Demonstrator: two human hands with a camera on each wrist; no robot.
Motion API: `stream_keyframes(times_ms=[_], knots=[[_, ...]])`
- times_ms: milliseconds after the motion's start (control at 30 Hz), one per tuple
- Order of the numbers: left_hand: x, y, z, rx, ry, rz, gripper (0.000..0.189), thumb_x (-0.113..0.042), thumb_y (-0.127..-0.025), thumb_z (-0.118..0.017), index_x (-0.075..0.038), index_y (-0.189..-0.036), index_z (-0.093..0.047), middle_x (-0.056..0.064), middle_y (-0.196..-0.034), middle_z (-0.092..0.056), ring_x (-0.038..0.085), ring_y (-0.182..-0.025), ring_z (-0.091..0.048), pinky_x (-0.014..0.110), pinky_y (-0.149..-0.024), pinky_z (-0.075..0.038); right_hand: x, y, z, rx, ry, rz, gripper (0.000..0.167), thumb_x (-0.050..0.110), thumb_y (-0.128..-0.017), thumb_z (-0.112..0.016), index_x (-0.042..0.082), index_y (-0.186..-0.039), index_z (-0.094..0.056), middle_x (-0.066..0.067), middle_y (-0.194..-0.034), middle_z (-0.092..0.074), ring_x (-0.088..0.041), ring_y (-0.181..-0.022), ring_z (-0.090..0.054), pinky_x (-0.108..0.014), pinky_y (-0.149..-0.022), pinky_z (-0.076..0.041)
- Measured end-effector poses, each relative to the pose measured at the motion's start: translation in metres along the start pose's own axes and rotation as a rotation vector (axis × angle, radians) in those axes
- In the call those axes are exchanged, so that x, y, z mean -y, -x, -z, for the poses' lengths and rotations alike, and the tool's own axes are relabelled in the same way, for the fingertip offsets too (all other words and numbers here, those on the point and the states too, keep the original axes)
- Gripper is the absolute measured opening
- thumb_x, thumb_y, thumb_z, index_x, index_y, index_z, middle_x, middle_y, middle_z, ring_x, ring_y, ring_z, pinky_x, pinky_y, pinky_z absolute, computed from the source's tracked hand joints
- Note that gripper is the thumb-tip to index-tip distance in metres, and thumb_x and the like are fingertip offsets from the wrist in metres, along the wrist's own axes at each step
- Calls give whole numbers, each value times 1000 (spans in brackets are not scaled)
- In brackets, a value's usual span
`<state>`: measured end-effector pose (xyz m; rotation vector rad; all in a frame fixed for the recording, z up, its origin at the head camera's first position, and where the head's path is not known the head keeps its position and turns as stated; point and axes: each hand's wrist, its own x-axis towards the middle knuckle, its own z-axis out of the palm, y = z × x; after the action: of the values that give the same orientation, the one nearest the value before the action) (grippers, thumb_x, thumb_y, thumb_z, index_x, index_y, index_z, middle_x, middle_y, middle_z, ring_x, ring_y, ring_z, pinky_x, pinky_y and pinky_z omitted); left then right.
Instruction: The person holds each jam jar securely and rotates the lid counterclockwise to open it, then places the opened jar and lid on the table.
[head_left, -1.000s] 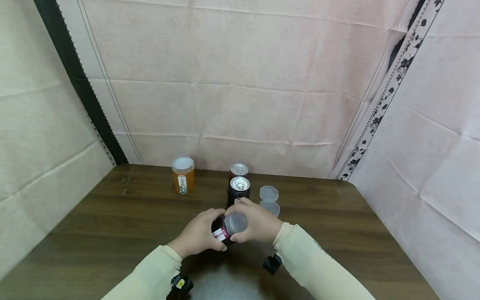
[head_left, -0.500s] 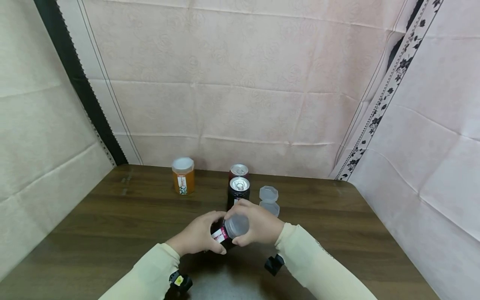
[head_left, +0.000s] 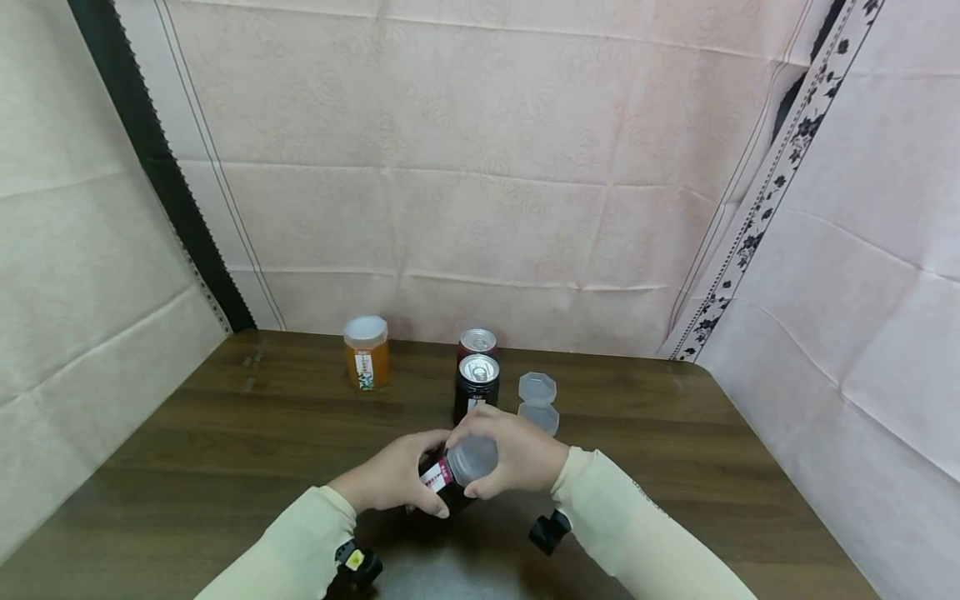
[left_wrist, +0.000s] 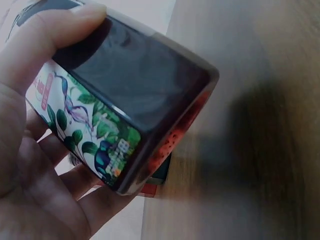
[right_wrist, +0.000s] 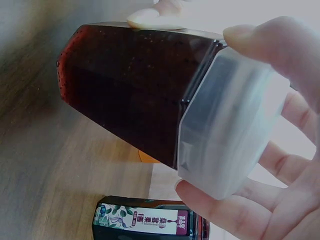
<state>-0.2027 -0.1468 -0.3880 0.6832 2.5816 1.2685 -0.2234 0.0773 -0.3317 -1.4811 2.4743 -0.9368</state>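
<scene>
A dark jam jar [head_left: 454,495] with a frosted plastic lid [head_left: 472,459] is held tilted between both hands, its lid end toward the right. My left hand [head_left: 392,474] grips the jar body, thumb along one side; in the left wrist view its leafy label and reddish base show. My right hand [head_left: 521,451] holds the lid, fingers and thumb around its rim in the right wrist view. The lid sits on the jar's mouth. Just beyond the hands stands another dark jar [head_left: 477,385] with a silver pull-tab top, partly hidden by the right hand.
Behind that jar is a similar silver-topped jar [head_left: 477,339]. Two translucent lids [head_left: 537,387] lie to their right. An orange jar [head_left: 367,360] with a whitish lid stands at the back left of the wooden table [head_left: 247,442]. Pale cloth [head_left: 480,167] hangs around it.
Both hands and the jar have shifted slightly toward the person, the left hand also a little left. More of the jar's dark body shows between the hands. The standing jars are unmoved.
</scene>
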Motion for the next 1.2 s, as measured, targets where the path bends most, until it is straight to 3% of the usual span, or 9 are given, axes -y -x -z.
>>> stream_keyframes(times_ms=[167, 400, 900, 1200], knots=[[2, 0, 1, 46, 28, -8, 78, -29, -66, -85, -12, -133, -51, -1, -111, -59, 19, -95, -55, 32, -80, -51, 1, 1, 0, 10, -5, 7, 49, 14, -70, -84, 17, -115, -64, 4, -113, -55, -9, -98, -54, -21, -77, -51], [3, 0, 3, 94, 66, -67, 74, -26, -64, -85, -11, -129, -53, -1, -107, -61, 18, -92, -58, 27, -76, -52, 5, 4, 1, 17, -14, 33, 49, 13, -70, -84, 17, -115, -64, 4, -115, -56, -8, -100, -54, -21, -78, -51], [3, 1, 7, 194, 127, -108, 66, -25, -64, -84, -15, -123, -56, -2, -107, -63, 17, -95, -58, 28, -80, -52, 12, 8, 7, 73, -12, 119, 49, 12, -71, -83, 16, -116, -63, 3, -118, -55, -7, -104, -53, -20, -81, -50], [1, 1, 9, 234, 142, -89, 64, -25, -63, -83, -19, -122, -56, -4, -108, -63, 17, -97, -57, 29, -82, -50, 13, 9, 8, 94, 2, 162, 49, 11, -71, -83, 16, -116, -63, 2, -119, -54, -8, -107, -53, -20, -84, -49]])
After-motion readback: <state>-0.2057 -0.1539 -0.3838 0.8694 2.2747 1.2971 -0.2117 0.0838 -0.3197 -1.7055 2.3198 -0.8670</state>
